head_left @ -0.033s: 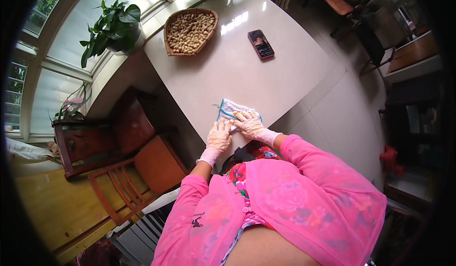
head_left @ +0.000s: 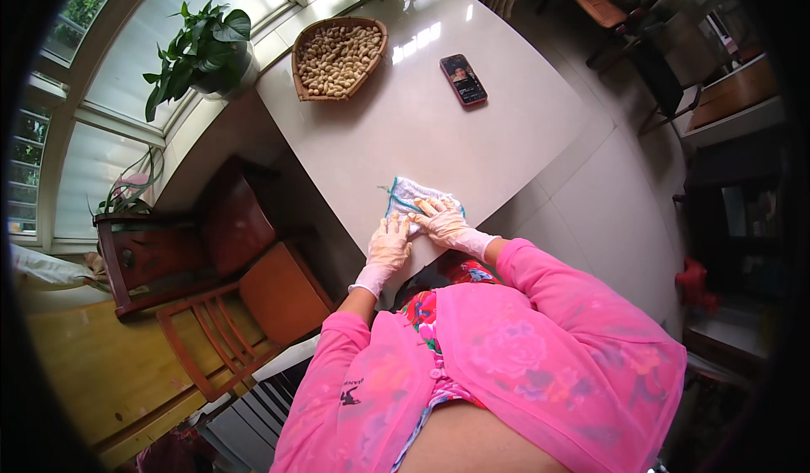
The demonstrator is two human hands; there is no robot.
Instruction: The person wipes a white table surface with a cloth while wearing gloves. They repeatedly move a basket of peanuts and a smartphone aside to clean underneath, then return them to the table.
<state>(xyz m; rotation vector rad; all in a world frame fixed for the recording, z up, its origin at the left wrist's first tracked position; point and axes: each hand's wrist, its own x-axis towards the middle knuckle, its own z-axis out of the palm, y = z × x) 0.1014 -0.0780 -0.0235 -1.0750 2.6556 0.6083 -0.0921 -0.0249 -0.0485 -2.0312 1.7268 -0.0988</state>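
Observation:
A white cloth with teal edging (head_left: 407,193) lies folded at the near corner of the pale glossy table (head_left: 363,152). Both of my hands wear thin, whitish see-through gloves. My left hand (head_left: 390,245) rests at the cloth's near left edge, fingers stretched forward and flat. On the cloth's right part lies my right hand (head_left: 447,222), its fingers spread and pressing down from above. Neither hand is wrapped round the cloth. The fingers hide part of the cloth's near side.
Farther back on the table stand a woven basket of unshelled peanuts (head_left: 340,59) and a phone with a lit screen (head_left: 463,81). A potted plant (head_left: 202,55) is by the window at left. Wooden chairs (head_left: 283,291) stand left of the table.

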